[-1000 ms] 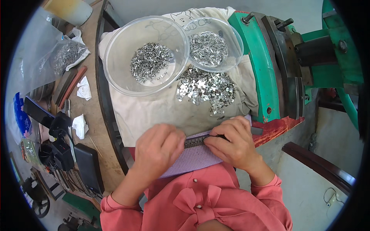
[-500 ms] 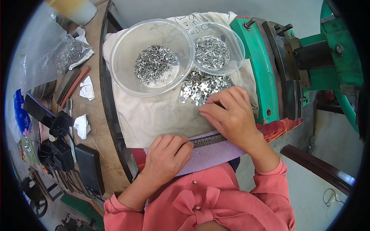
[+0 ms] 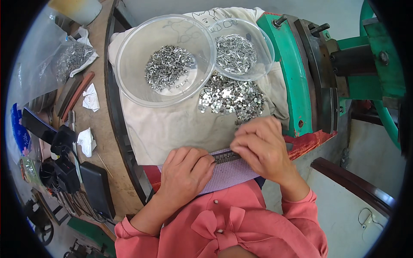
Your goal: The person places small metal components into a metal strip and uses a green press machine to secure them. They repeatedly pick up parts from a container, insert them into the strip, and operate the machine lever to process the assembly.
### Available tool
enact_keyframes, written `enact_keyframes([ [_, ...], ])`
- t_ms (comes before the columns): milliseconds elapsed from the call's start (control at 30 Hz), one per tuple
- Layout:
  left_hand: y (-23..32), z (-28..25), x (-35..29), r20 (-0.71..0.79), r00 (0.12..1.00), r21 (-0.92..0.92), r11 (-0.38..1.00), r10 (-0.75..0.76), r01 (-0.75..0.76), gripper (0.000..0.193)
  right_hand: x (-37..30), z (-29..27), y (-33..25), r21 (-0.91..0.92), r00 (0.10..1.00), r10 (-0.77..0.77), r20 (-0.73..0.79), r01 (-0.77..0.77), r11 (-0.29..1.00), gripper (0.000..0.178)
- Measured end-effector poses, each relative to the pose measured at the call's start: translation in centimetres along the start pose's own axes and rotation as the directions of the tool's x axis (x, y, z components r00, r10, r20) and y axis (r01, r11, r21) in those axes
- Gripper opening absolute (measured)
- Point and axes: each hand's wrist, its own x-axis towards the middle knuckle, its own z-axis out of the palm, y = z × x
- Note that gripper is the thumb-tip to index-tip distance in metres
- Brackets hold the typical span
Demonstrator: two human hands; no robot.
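Note:
A long narrow dark metal strip [image 3: 226, 157] with a row of small slots or pieces lies near me on a lilac checked cloth [image 3: 228, 173]. My left hand [image 3: 186, 175] is closed at the strip's left end, its fingers bent against it. Over the strip's right part is my right hand [image 3: 263, 149], thumb and fingertips pinched together; whatever is between them is too small to see. Just beyond the right hand lies a loose pile of small flat shiny metal pieces [image 3: 230, 96] on a beige cloth [image 3: 161, 133].
A large clear tub [image 3: 124, 92] with short metal pieces and a smaller clear tub [image 3: 270, 56] with thin pins stand behind the pile. A green machine frame [image 3: 297, 103] borders the right. On the left bench are a black box [image 3: 99, 189], crumpled tissue [image 3: 87, 142] and cables.
My right hand has moved from the edge of the metal pile back toward me, down to the strip. My left hand has stayed at the strip's left end.

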Motion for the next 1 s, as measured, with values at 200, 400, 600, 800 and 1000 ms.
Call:
enact_keyframes([
  [200, 0.2, -0.2, 0.3, 0.036, 0.999, -0.008, 1.000, -0.020, 0.020, 0.029, -3.3, 0.9, 0.2, 0.010, 0.996, 0.076, -0.036, -0.075, 0.997, 0.020],
  [400, 0.4, -0.1, 0.1, 0.018, 0.996, -0.053, 0.995, -0.082, 0.083, 0.031, -3.4, 0.7, 0.0, -0.020, 0.997, 0.050, -0.052, -0.051, 0.998, 0.020],
  [600, 0.0, 0.0, -0.2, 0.018, 0.997, -0.067, 0.995, -0.072, 0.073, 0.028, -3.2, 1.1, -0.1, -0.117, 0.999, -0.026, -0.040, 0.021, 0.993, 0.020],
  [800, 0.2, 0.1, -0.3, 0.014, 0.998, -0.044, 0.997, -0.064, 0.064, 0.026, -2.4, 0.4, -0.5, -0.087, 0.999, -0.046, -0.023, 0.044, 0.995, 0.019],
  [1000, 0.6, 0.3, -0.4, -0.002, 0.995, -0.013, 0.995, -0.095, 0.095, 0.030, 0.1, 0.3, 0.8, -0.148, 0.994, -0.041, -0.101, 0.026, 0.989, 0.019],
])
